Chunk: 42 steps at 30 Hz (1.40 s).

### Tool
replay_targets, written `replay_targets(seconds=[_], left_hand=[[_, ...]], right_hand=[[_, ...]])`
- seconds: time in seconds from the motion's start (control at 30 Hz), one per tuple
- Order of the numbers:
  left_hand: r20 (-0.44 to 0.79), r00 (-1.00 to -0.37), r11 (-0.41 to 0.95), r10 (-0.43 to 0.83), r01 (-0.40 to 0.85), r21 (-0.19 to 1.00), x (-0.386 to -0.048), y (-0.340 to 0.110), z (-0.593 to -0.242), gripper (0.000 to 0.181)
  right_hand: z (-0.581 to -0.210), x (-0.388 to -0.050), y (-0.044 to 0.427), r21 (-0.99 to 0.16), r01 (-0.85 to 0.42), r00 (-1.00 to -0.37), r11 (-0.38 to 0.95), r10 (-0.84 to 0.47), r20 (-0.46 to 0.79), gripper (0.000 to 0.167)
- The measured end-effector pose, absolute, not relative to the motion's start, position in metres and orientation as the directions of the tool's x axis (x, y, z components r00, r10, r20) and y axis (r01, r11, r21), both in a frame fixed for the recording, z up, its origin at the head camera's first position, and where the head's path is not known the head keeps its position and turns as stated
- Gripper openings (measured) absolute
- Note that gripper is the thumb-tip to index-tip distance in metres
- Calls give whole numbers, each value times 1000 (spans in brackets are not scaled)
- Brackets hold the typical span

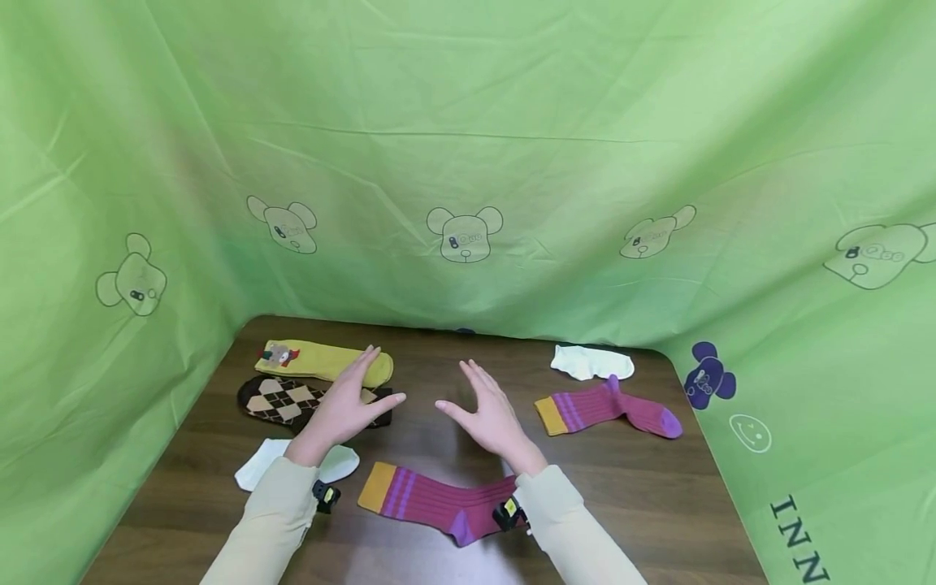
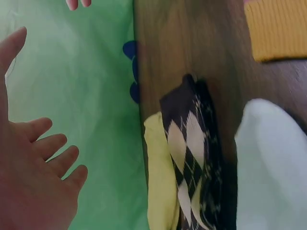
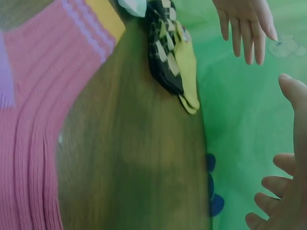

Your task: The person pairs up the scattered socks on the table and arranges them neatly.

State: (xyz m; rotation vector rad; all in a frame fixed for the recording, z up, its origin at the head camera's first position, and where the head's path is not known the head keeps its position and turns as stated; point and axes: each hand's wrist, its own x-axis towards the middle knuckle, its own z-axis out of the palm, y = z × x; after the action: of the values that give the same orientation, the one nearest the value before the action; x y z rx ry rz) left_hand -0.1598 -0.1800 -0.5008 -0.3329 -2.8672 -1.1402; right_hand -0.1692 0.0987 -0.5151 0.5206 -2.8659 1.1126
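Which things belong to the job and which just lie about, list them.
Likely for the job: yellow socks, argyle socks, left white sock, right white sock, near magenta sock, far magenta sock.

Only surroundings: wooden table, green cloth, wrist cameras.

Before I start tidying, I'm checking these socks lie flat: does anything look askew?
Yes, slightly: the magenta sock on the table's right looks creased and pinched at its purple heel, which pokes toward the white sock beyond. The similar sock in front lies smoother where visible. Nothing looks damaged.
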Motion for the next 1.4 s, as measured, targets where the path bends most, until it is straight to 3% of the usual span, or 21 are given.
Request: replay_targets(seconds=[0.5,1.4], left_hand=[[146,-967,677,208,250,692,-177,-139,-500,102],[82,-960,703,268,253,665,-195,-88,-516,103]], right_hand=[[-514,-177,145,-713,-212,-977,668,-174,127,90],[-521,-186,221,-672,-105,-994,733,-49,101,93]])
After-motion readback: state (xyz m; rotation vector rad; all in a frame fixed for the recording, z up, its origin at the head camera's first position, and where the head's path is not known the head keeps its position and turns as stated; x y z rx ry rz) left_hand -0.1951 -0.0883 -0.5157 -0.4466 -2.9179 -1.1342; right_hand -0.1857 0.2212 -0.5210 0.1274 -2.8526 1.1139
